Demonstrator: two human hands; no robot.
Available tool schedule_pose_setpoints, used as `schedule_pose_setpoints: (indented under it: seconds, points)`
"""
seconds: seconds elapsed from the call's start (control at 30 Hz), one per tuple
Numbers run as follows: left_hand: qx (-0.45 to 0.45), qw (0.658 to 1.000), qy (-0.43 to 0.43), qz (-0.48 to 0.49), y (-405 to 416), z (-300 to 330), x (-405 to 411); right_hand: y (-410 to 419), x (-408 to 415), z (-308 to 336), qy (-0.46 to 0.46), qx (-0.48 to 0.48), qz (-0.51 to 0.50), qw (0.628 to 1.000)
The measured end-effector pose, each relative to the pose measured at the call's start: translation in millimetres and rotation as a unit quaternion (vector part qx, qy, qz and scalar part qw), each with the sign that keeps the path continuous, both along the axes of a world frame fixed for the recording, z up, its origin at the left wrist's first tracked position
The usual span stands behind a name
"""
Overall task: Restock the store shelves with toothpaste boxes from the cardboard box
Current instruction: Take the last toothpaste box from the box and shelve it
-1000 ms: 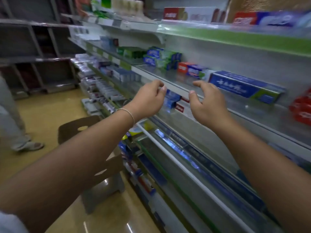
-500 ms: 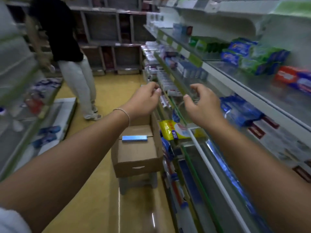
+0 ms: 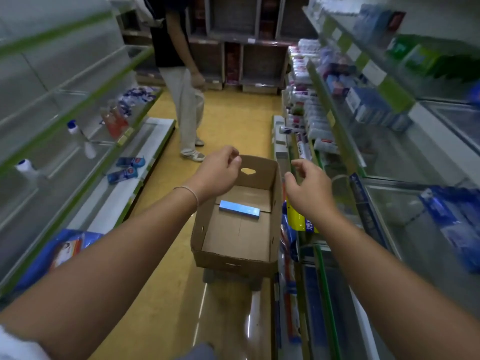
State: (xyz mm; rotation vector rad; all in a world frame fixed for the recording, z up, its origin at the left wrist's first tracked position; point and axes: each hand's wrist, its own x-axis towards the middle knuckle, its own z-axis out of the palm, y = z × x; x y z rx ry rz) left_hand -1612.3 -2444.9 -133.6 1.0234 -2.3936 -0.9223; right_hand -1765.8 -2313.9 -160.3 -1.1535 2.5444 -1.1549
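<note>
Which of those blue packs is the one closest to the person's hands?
The blue toothpaste box lying flat inside the cardboard box, just below both hands. The two blue packs on the low left shelf lie farther away.

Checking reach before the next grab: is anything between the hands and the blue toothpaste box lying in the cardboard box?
Nothing visible. The toothpaste box lies alone on the floor of the open-topped cardboard box. The left hand and right hand hover empty above its far end, with only open air below them.
</note>
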Motion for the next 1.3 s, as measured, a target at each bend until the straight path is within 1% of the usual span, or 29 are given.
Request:
schedule_pose_setpoints:
  seconds: [0.23, 0.53, 0.73, 0.9, 1.1, 1.2, 1.3]
  points:
    - [0.070, 0.996, -0.042, 0.039, -57.2, -71.1, -11.2, -51.8, -31.2, -64.4, -0.028, 0.061, 0.013, 0.998]
    - [0.153, 0.980, -0.113, 0.060, -145.4, -183.6, -45.8, -124.3, -70.0, -163.6, -0.070, 0.177, 0.010, 0.982]
    - [0.189, 0.966, -0.163, 0.066, -169.8, -250.5, -57.6, -163.4, -77.5, -237.8, -0.109, 0.258, 0.019, 0.960]
    - [0.228, 0.952, -0.190, 0.072, -179.6, -299.8, -68.9, -196.6, -87.7, -303.2, -0.138, 0.305, 0.042, 0.942]
    - [0.256, 0.944, -0.195, 0.075, -190.3, -346.5, -87.4, -227.4, -108.6, -383.8, -0.138, 0.370, 0.060, 0.917]
    - [0.259, 0.944, -0.185, 0.084, -193.5, -365.8, -96.6, -236.3, -120.8, -415.0, -0.112, 0.400, 0.053, 0.908]
    - [0.253, 0.946, -0.178, 0.094, -196.8, -378.5, -102.2, -245.2, -127.6, -437.9, -0.085, 0.425, 0.073, 0.898]
